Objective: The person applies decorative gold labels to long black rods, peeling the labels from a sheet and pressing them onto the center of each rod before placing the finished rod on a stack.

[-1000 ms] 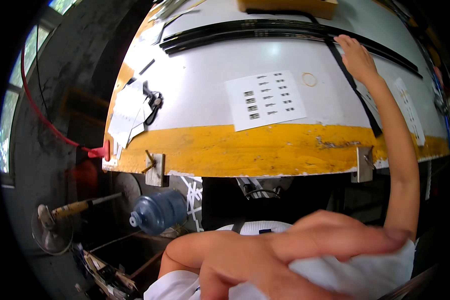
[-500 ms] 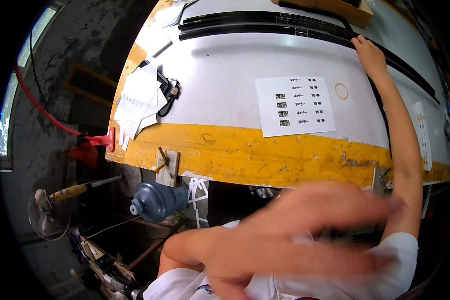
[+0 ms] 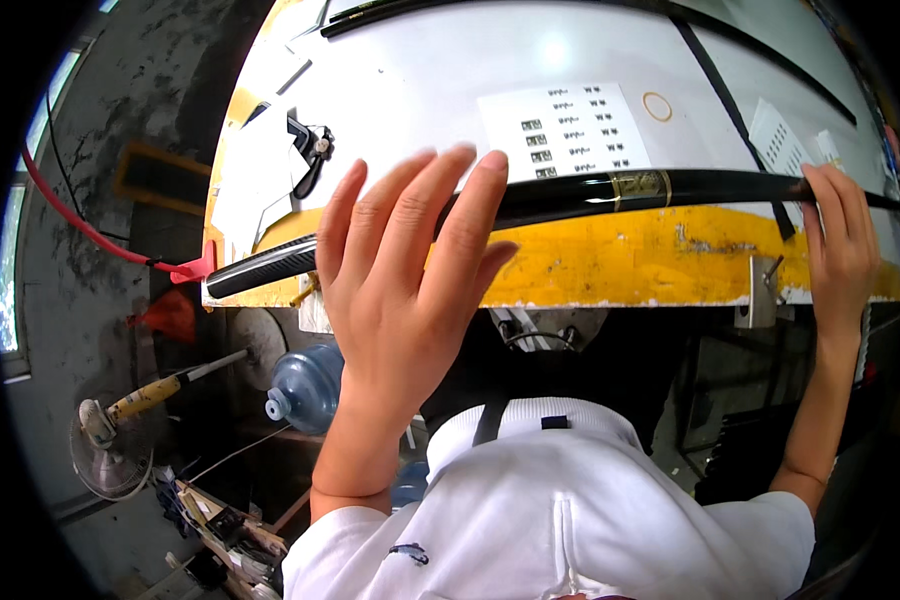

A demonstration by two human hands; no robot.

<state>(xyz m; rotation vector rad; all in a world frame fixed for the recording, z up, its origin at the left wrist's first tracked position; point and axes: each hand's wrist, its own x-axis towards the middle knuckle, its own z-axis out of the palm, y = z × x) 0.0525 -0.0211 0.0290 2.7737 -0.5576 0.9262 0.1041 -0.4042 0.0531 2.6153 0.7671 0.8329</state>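
Head view, from the left: the left hand is raised with its fingers spread wide and gripping nothing, and a long black rod runs behind its fingertips along the yellow edge of the white table. Far to its right, the right hand curls over the rod's thin end, seemingly steadying it level against the table.

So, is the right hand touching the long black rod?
Touching. In the head view the right hand has its fingers curled over the long black rod near its right end, with no gap between them.
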